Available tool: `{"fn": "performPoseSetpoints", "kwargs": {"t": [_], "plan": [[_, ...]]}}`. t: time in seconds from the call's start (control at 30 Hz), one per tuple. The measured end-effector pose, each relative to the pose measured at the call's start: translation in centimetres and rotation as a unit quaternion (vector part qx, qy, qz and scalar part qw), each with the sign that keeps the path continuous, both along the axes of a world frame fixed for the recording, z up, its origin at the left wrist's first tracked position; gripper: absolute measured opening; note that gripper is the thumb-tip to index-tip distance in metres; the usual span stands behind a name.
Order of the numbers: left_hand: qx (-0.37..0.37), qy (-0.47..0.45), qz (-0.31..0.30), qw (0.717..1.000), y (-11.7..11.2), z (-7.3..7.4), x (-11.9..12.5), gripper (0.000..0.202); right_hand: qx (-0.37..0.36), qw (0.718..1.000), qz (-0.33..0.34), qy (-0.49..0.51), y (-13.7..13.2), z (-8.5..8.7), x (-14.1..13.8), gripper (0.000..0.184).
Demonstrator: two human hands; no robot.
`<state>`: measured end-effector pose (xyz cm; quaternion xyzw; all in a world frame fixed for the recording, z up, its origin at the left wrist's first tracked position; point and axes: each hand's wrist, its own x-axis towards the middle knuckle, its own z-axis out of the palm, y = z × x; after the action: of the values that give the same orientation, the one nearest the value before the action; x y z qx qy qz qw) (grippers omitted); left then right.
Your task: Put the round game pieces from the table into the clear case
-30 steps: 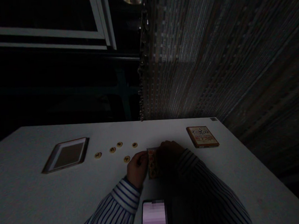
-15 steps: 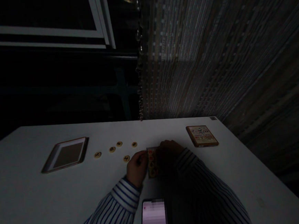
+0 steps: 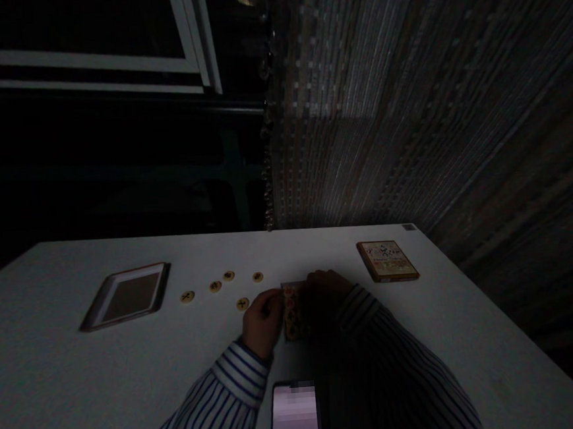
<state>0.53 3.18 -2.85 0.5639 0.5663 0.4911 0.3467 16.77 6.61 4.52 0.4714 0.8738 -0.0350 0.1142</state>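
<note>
The scene is very dark. My left hand (image 3: 262, 321) is curled, its fingers pinched at the left edge of a small board (image 3: 293, 313) that carries round patterned pieces. My right hand (image 3: 328, 284) lies in shadow at the board's far right side, fingers bent over its edge. Several round pale discs (image 3: 215, 287) with dark marks lie loose on the white table (image 3: 57, 391) just left of my left hand, the nearest disc (image 3: 242, 304) almost beside my knuckles. Both sleeves are striped.
A shallow square tray (image 3: 129, 296) with a white rim sits at the left. A square printed box lid (image 3: 387, 260) lies at the far right. A lit phone screen (image 3: 294, 415) glows near the front edge. A woven curtain (image 3: 406, 99) hangs behind the table.
</note>
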Motion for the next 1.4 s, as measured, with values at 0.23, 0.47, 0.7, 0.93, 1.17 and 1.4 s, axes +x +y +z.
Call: {"fn": "performPoseSetpoints", "kwargs": {"t": [0.23, 0.47, 0.7, 0.93, 1.17, 1.4], "plan": [[-0.008, -0.011, -0.004, 1.0, 0.1, -0.5, 0.0, 0.024, 0.009, 1.0, 0.009, 0.007, 0.0, -0.3, 0.2, 0.028], [0.0, 0.012, 0.001, 1.0, 0.0, -0.1, 0.0, 0.023, 0.02, 1.0, 0.0, 0.024, 0.0, -0.4, 0.2, 0.028], [0.007, 0.019, -0.005, 1.0, 0.0, 0.0, 0.0, 0.024, -0.003, 1.0, -0.001, 0.018, -0.2, 0.2, 0.1, 0.031], [0.001, 0.012, 0.001, 1.0, -0.1, 0.2, 0.0, 0.024, -0.02, 1.0, -0.012, 0.005, -0.3, 0.3, -0.1, 0.03], [-0.002, 0.016, -0.014, 1.0, 0.1, -0.7, -0.1, 0.025, -0.011, 1.0, 0.004, 0.004, 0.0, -0.1, 0.1, 0.029], [0.0, 0.022, -0.006, 1.0, 0.2, -0.7, 0.0, 0.024, 0.004, 0.999, 0.004, 0.034, -0.1, -0.1, 0.5, 0.025]]}}
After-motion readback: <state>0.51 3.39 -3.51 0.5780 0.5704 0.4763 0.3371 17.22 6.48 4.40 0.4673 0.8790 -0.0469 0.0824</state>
